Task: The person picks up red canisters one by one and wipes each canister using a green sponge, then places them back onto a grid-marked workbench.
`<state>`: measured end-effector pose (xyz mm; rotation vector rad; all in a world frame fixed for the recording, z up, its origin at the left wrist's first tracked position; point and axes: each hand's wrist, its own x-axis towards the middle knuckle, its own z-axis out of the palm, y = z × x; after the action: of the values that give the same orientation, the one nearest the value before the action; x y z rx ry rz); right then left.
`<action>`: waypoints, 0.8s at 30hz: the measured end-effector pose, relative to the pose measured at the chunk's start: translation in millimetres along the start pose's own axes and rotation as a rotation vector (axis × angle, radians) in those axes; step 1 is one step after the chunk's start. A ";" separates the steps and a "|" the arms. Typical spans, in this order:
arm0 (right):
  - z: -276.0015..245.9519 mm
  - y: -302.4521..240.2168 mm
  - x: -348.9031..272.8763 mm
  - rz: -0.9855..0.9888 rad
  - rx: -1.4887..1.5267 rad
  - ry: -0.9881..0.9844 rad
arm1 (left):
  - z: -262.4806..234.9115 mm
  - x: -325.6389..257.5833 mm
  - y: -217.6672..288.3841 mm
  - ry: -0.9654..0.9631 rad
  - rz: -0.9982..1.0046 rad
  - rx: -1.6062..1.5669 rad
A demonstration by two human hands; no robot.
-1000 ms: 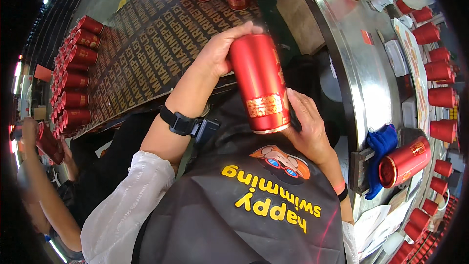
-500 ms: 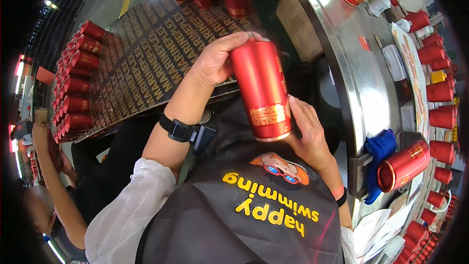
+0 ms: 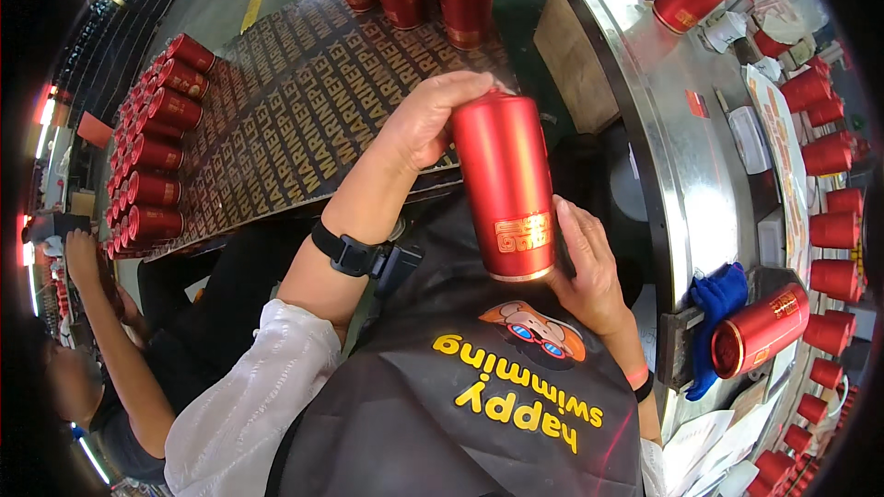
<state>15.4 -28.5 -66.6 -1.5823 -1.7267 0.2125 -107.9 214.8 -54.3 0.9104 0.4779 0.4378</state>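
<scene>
A glossy red bottle (image 3: 506, 184) with gold print near its base is held up in front of my dark apron, its neck end pointing away from me. My left hand (image 3: 442, 115) grips the bottle's neck and shoulder, which the fingers partly hide. Against its lower right side rests my right hand (image 3: 589, 262), thumb along the wall and the other fingers hidden behind or beneath the base. On the bench to the right, another red bottle (image 3: 760, 331) lies on its side, touching a blue cloth (image 3: 714, 313).
The board-topped table (image 3: 285, 110) at the left carries rows of red bottles (image 3: 157, 152) and several upright ones (image 3: 465, 2) at its far end. A metal bench (image 3: 681, 175) curves along the right, with more red bottles beyond. A co-worker (image 3: 120, 350) sits at lower left.
The bottle has turned about its long axis, so its gold print now shows at a different place. Both hands keep hold. The whole view has shifted slightly.
</scene>
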 end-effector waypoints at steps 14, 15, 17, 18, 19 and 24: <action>0.8 -1.8 2.6 -0.040 -0.005 -0.008 | 2.2 0.5 3.6 0.020 -0.012 0.043; 0.5 -2.5 3.6 -0.041 -0.013 -0.012 | 1.1 2.5 3.4 0.017 -0.034 0.010; 1.0 -1.2 3.8 -0.039 -0.007 -0.016 | 2.4 3.1 2.1 0.016 -0.057 -0.024; 1.0 -0.6 2.9 -0.037 -0.004 -0.018 | 5.5 2.9 0.8 0.040 -0.056 -0.043; 0.9 -0.1 1.7 -0.035 -0.004 -0.019 | 8.6 2.5 0.0 0.064 -0.054 -0.062; -1.0 0.0 -0.4 -0.008 0.011 -0.023 | 8.0 2.8 -1.0 0.038 -0.041 -0.082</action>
<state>16.0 -29.2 -66.0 -1.5704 -1.7460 0.2365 -100.9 210.7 -51.5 0.8131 0.5094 0.4351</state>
